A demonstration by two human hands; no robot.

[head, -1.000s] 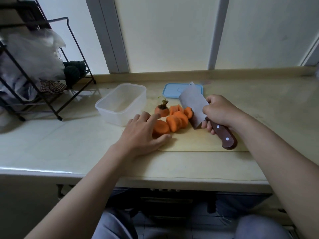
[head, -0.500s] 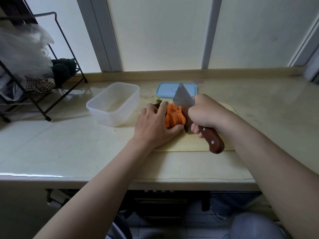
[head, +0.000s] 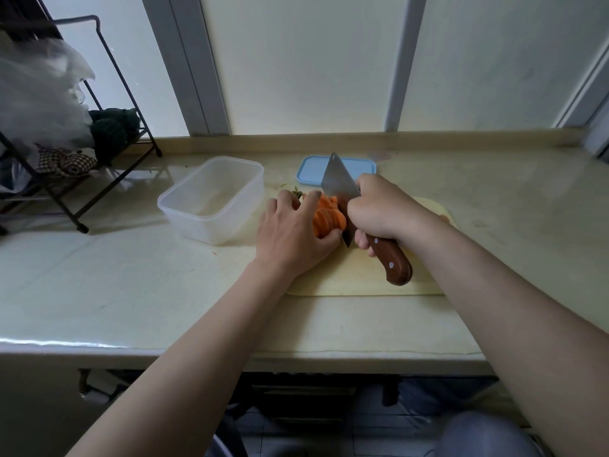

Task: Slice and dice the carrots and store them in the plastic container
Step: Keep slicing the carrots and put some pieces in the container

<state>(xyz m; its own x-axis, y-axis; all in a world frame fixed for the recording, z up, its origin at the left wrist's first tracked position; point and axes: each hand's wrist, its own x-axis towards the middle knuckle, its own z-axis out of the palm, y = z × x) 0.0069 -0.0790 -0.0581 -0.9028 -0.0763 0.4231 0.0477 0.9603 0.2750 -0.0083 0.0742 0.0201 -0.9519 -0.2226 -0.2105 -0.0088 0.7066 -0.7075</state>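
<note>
Orange carrot slices (head: 329,219) that lay loosely spread a second ago are now bunched into one tight pile on the pale yellow cutting board (head: 362,282), midway between the front and back edges of the cream stone bench (head: 131,275). The left hand (head: 293,235), which was lying flat beside them, has closed round the pile, with fingers curved over the far side and thumb against the near end. The right hand (head: 385,212) is wrapped firmly round the steel cleaver with a brown wooden handle (head: 336,179). Its blade, lifted and tilted before, has come down edge-first against the pile's right side.

Slicing looks finished. I judge the gathering to be preparation for dicing, or for scooping the pile up.

No carrot shows yet in the clear plastic container (head: 197,229), which stands just left of the board.

By count:
- One container.
- One light blue lid (head: 313,168), near the back edge.
- One cleaver.
- One board.
- One green-stubbed carrot top (head: 296,192), mostly hidden behind the left fingers.
- Several slices, too bunched to number.
- One black wire rack (head: 108,70), at the bench's left end.
</note>
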